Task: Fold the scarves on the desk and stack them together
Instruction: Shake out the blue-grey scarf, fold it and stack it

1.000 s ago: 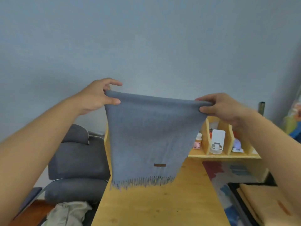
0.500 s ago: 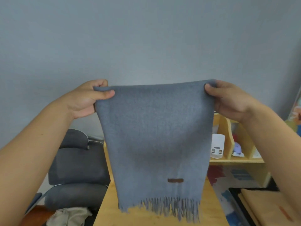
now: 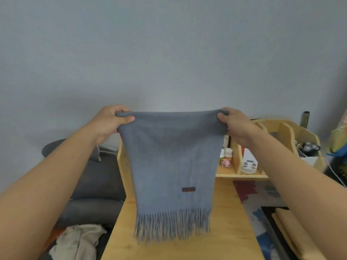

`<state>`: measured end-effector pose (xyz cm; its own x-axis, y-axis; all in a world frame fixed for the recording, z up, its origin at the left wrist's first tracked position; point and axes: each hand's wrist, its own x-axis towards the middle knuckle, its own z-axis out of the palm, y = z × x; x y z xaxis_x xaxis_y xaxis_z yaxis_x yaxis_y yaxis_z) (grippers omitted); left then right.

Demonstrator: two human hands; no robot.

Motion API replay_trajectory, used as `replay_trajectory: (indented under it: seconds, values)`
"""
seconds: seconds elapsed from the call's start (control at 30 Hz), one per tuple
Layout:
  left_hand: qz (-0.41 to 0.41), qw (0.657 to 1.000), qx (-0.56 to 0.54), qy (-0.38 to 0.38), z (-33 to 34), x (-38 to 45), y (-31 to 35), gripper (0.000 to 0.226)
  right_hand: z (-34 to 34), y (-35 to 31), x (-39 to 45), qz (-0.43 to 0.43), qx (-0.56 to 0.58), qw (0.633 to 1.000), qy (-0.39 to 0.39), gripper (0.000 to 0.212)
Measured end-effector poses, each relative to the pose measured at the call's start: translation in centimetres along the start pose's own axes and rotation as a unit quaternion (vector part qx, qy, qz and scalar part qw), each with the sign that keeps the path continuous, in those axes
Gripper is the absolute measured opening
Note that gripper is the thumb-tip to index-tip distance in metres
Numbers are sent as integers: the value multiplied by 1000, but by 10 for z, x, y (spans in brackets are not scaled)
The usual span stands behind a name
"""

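Grip, left hand (image 3: 108, 121): thumb and curled fingers pinching the upper left corner of the scarf (image 3: 172, 166).
Grip, right hand (image 3: 236, 124): thumb and fingers pinching the upper right corner.
Scarf: grey-blue, soft woven cloth with a felted look, held up at frame centre and hanging straight down from both grips — top edge stretched level between them. Fringe (image 3: 171, 225) of thin tassels along the bottom edge, hanging in front of the worktop (image 3: 225, 231). Small brown rectangular label (image 3: 188, 189) low on the cloth; any writing too small to read.
Worktop: pale wood, smooth.
Wooden organiser (image 3: 277, 139), right of centre — compartments holding small bottles and a pink pig figure (image 3: 225, 163).
Grey chair (image 3: 93, 177), lower left.
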<state>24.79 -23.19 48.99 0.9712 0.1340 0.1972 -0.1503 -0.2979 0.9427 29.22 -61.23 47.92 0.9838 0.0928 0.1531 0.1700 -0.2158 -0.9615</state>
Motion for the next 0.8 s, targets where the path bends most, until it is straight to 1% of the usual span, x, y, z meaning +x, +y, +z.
replay_trajectory:
  seconds: [0.07,0.13,0.17,0.2,0.27,0.33,0.4,0.47,0.5,0.53,0.57,0.6,0.63,0.7,0.73,0.77,0.8]
  values:
    - [17,1000,-23,-7,-6,-5,4,15,-7,-9,-8,-39,5,999,-18,23]
    - [28,999,-30,-22,-7,-17,2,18,-12,-8,-20,-47,16,998,-47,24]
    - [34,999,-16,-27,-7,-25,-2,19,-14,-1,-27,-43,18,997,-62,23]
    - [41,999,13,-32,-4,-36,-9,19,-16,11,-35,-36,11,996,-77,23]
    - [45,991,114,-58,4,-65,-37,16,-17,47,-59,-32,-49,993,-104,22]
    - [45,970,217,-96,18,-103,-89,21,-12,100,-90,-7,-124,984,-130,24]
    - [44,944,296,-137,40,-151,-158,31,-1,167,-132,55,-152,974,-158,22]
    - [-5,918,350,-188,67,-200,-224,30,14,239,-175,107,-158,962,-194,11]
    - [-28,904,369,-213,81,-225,-253,26,23,273,-196,125,-168,957,-202,9]
    - [-61,889,384,-241,94,-248,-278,20,31,302,-215,144,-179,952,-204,16]
    - [-88,880,379,-272,104,-265,-296,12,37,323,-233,161,-190,944,-215,28]
    - [-108,866,371,-317,112,-280,-307,8,42,337,-249,181,-200,934,-233,34]
    - [-106,852,358,-367,116,-290,-321,11,47,342,-261,189,-219,924,-251,37]
    - [-96,796,360,-477,115,-297,-329,5,46,352,-272,199,-258,902,-284,45]
    - [-99,783,361,-497,111,-300,-330,12,43,353,-274,216,-261,892,-298,48]
    - [-102,785,352,-500,107,-300,-331,15,39,351,-273,236,-257,884,-312,45]
    - [-126,789,336,-499,102,-297,-325,9,35,345,-269,253,-257,874,-324,39]
